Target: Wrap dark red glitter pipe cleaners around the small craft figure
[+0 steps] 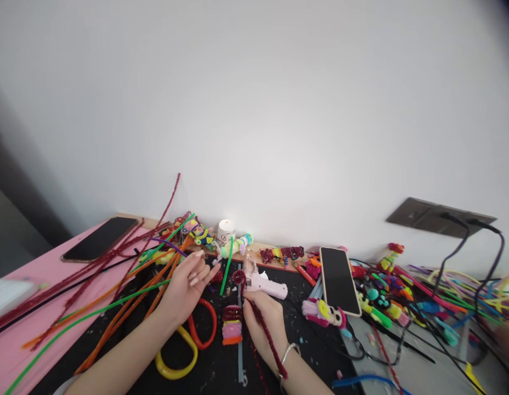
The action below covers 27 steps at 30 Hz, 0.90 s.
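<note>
My right hand grips a dark red pipe cleaner; its coiled end sticks out past the fingertips and its tail runs back over the wrist. My left hand hovers to the left, fingers loosely bent and apart, with nothing visible in them. Between the forearms lies a stack of wound pipe cleaner rings in dark red, yellow, pink and orange, beside a translucent glue stick. A pale pink glue gun rests just beyond my right hand. Scissors with yellow and red handles lie below my left hand.
Long pipe cleaners spread across the pink sheet on the left, near a dark phone. A white cup stands by the wall. Right are another phone, a small doll figure, and cables from a wall socket.
</note>
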Tool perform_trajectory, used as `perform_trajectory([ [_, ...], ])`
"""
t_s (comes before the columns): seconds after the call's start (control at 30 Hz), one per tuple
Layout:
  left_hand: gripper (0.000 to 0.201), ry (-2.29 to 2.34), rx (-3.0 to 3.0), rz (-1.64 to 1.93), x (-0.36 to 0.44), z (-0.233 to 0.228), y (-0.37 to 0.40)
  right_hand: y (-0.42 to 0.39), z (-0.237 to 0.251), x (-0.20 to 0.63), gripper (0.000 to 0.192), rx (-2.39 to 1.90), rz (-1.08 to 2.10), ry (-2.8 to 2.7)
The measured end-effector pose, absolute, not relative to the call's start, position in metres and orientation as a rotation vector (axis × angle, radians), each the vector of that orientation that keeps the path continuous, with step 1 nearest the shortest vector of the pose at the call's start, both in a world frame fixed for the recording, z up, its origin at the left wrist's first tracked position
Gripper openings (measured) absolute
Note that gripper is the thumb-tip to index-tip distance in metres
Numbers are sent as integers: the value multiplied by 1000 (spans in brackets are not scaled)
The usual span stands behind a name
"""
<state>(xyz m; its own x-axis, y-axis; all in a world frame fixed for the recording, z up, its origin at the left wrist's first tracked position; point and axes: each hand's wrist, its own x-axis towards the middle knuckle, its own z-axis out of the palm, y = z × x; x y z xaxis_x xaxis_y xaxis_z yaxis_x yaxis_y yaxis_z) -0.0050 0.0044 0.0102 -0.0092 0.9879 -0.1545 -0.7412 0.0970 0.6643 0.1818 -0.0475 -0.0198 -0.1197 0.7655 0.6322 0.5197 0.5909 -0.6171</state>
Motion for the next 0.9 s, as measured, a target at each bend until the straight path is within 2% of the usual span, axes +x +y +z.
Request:
perform_trajectory([
  [0.13, 16, 632, 347, 1300, -8, 11, 7, -47, -20, 182, 27, -1038, 284, -1786],
  [0.3, 9, 692, 455, 1195, -7, 5, 6, -46, -22, 183, 27, -1029, 293, -1792],
  [0.5, 26, 957, 988, 1152, -2, -6, 1, -47, -21, 182, 26, -1051, 308, -1767],
  [0.63, 27, 1089, 1280, 1150, -2, -10, -2, -48, -20, 182, 27, -1049, 323, -1764],
  [0.9, 28, 1101, 1347, 1237, 0, 0, 0, -47, -19, 181, 26, -1020, 306, -1774],
])
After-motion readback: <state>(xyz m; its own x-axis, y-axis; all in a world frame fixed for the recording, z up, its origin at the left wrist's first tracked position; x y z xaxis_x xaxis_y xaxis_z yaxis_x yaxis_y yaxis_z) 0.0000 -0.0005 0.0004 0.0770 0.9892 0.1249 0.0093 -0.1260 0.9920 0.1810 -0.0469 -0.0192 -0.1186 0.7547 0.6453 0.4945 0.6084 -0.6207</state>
